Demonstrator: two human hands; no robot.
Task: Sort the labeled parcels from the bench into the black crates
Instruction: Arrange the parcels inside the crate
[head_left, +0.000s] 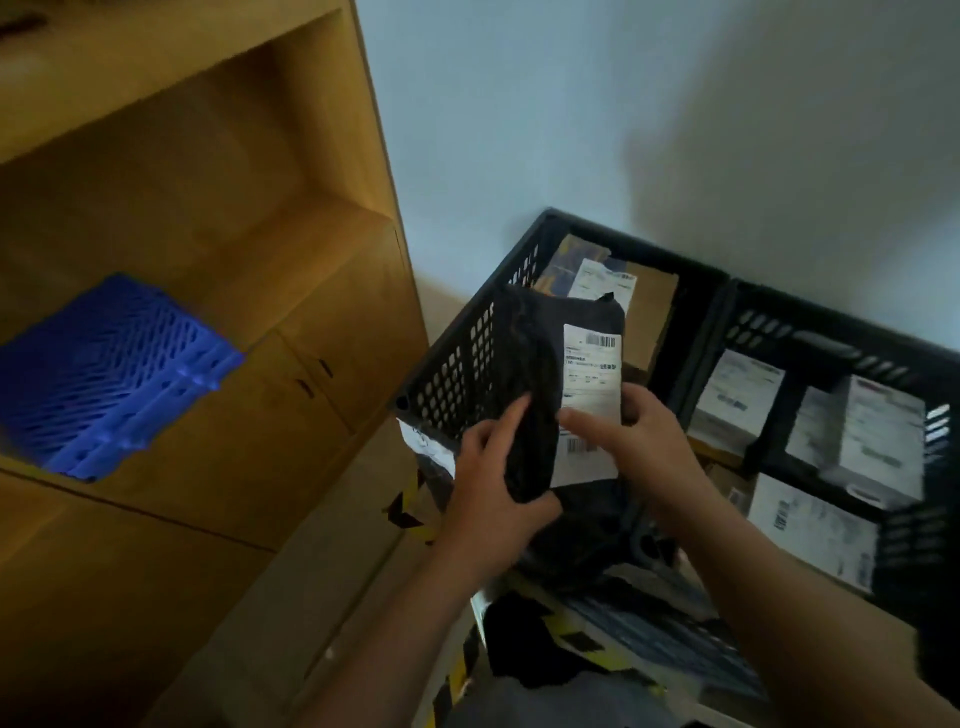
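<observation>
both hands gripping black parcel (540, 395) over left black crate (457, 364): my left hand (493, 478) curled round its lower edge, my right hand (628, 436) pinching white label (592, 374) side (barcode up). cardboard box (644, 317) lies inside crate; right black crate (769, 332) holds white-labeled boxes (737, 400).

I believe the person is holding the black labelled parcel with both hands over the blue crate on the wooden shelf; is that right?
Not quite. The head view shows both the left hand and the right hand holding the black parcel over the left black crate, not the blue crate, which sits apart on the wooden shelf.
</observation>
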